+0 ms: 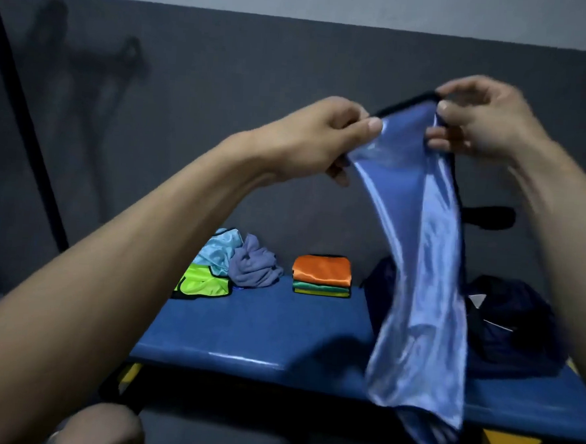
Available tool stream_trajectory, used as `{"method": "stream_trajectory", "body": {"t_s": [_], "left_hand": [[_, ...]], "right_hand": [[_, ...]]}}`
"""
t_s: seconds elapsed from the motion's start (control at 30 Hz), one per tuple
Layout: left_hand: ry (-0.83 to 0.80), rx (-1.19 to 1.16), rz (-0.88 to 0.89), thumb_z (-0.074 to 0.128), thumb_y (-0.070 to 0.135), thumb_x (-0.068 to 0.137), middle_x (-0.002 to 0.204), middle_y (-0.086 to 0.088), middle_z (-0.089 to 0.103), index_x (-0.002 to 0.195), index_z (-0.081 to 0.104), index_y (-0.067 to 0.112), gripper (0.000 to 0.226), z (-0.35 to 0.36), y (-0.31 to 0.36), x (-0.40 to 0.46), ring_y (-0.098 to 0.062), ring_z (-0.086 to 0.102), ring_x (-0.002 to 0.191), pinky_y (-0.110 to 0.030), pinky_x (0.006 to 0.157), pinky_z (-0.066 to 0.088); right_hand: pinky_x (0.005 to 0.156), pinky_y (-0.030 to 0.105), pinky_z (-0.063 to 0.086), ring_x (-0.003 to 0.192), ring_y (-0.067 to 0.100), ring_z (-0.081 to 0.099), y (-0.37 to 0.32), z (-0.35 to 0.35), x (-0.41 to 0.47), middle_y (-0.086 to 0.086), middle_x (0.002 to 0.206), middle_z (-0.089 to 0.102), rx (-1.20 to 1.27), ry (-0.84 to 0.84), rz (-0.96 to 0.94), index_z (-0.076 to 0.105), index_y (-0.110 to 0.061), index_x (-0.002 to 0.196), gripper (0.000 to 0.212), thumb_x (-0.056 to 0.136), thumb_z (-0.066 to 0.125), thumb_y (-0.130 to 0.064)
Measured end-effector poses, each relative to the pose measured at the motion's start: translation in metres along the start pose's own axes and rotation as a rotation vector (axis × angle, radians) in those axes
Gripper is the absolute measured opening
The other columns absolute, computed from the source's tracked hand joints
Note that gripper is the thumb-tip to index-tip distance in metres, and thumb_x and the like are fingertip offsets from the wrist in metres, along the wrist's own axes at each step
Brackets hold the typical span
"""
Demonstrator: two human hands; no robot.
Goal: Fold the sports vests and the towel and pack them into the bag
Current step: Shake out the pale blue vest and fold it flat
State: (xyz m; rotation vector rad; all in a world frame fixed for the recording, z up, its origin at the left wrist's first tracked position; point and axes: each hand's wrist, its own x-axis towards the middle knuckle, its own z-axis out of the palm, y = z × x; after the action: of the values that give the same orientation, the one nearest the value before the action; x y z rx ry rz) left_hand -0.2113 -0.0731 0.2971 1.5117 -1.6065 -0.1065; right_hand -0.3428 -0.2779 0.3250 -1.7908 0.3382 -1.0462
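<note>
Two bare hands fill the upper middle of the head view, and between them we see a shiny periwinkle-blue satin sports vest with black trim (426, 264) held up in the air. Our left hand (324, 138) pinches the vest's top edge between thumb and curled fingers, left of centre; our right hand (486, 120), upper right, pinches the black-trimmed edge with thumb and forefinger while its lower fingers curl into the cloth. From that stretched top edge the vest hangs down in a long twisted drape — its bottom reaches the lower right of the frame, in front of the near edge of the glossy blue bench (260, 333).

On the bench, toward the middle of the frame, we see a neat stack of folded vests (322, 275) with an orange one on top, green and yellow beneath. Left of it, apart from the stack, lies a crumpled grey-purple towel (254, 265), touching a rumpled pale-blue satin vest (216, 251) and a neon-green vest with black trim (204, 281) — all three unfolded in a loose heap. At the right, partly behind the hanging vest, sits a dark navy fabric bag (511, 324) on the bench. Behind everything runs a dark grey wall (226, 63).
</note>
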Motion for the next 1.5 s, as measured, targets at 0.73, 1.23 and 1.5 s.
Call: {"method": "stream_trajectory", "body": {"t_s": [0.73,1.23,1.5], "left_hand": [[0.099,0.400,-1.204,0.050,0.022,0.099,0.087,-0.006,0.064,0.081,0.059,0.009,0.023,-0.053,-0.391,-0.235,-0.026,0.058,0.086,-0.035,0.069,0.039],[-0.180,0.505,-0.676,0.065,0.027,0.092,0.105,-0.002,0.057,0.107,0.071,0.024,0.017,0.027,-0.377,-0.182,-0.026,0.061,0.102,-0.033,0.089,0.048],[-0.293,0.288,-0.444,0.067,0.026,0.092,0.095,0.006,0.071,0.103,0.073,0.021,0.013,0.116,-0.333,-0.131,-0.016,0.066,0.091,-0.027,0.079,0.048]], "right_hand": [[0.061,0.030,0.056,0.060,0.016,0.068,0.343,0.441,-0.001,0.008,0.078,0.061,-0.009,-0.621,0.420,0.060,-0.015,0.092,0.023,0.097,0.054,0.007],[0.086,0.042,0.060,0.095,0.021,0.071,0.309,0.311,-0.031,-0.005,0.113,0.071,-0.261,-0.657,0.154,0.071,-0.021,0.110,0.020,0.092,0.068,-0.012],[0.086,0.024,0.050,0.102,0.014,0.067,0.310,0.095,-0.071,-0.004,0.109,0.070,-0.737,-0.372,0.241,0.070,-0.018,0.112,0.026,0.090,0.077,-0.030]]}}
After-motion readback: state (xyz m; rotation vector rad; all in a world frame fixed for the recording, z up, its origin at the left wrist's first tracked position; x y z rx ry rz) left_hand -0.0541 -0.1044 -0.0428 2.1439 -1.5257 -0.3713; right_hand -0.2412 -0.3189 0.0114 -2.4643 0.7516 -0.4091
